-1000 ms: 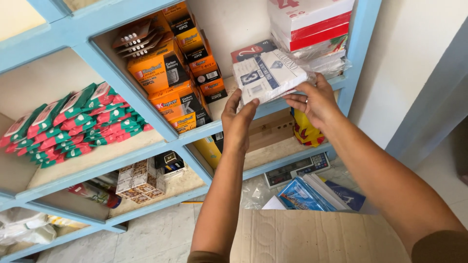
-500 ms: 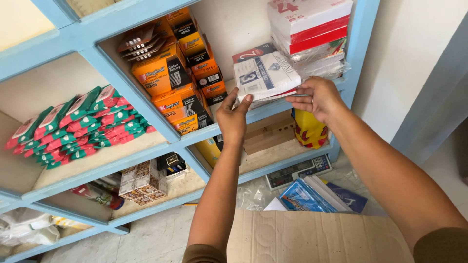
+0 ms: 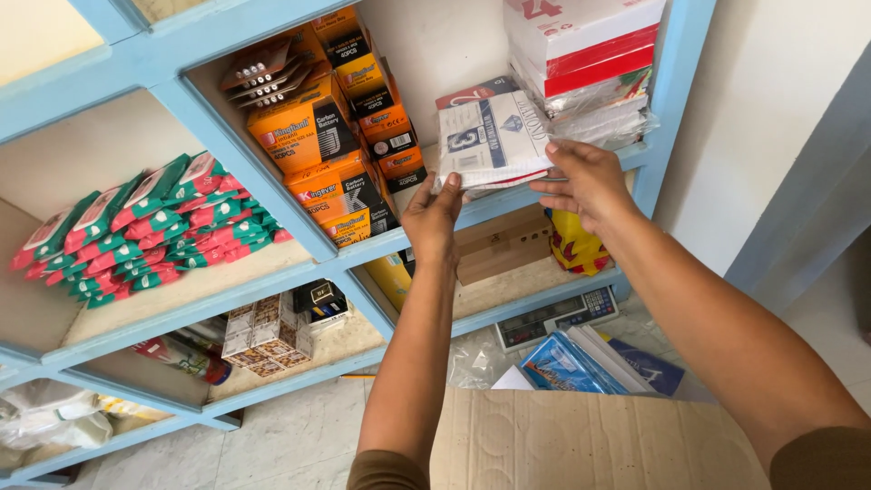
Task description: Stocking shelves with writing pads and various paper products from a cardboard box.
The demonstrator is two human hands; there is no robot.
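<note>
— What are the fingers doing?

— Both sets are closed on a white packet of notebooks [image 3: 494,138]. The left hand [image 3: 434,218] grips its lower left corner, fingers [image 3: 451,192] curled up against the front. The right hand [image 3: 585,184] holds the right edge, with its fingers [image 3: 552,184] stretched along the underside and the thumb on the side.

— And where is the packet?

— At the front edge of a pale blue shelf [image 3: 508,201], tilted, in the compartment on the right. Its bottom edge is at the shelf lip; I cannot tell whether it rests on the board.

— What sits beside it?

— Left of it, stacked orange battery boxes [image 3: 313,136] in the same compartment. Right of it and higher, a stack of red and white paper reams [image 3: 581,45].

— Further out?

— In the compartment to the far left, a heap of red and green sachets [image 3: 154,227]. Below the hands, brown cardboard boxes [image 3: 504,243] and a yellow bag [image 3: 576,247]. Under that, a weighing scale [image 3: 555,318] and, nearest the camera, an open cardboard carton [image 3: 581,440].
</note>
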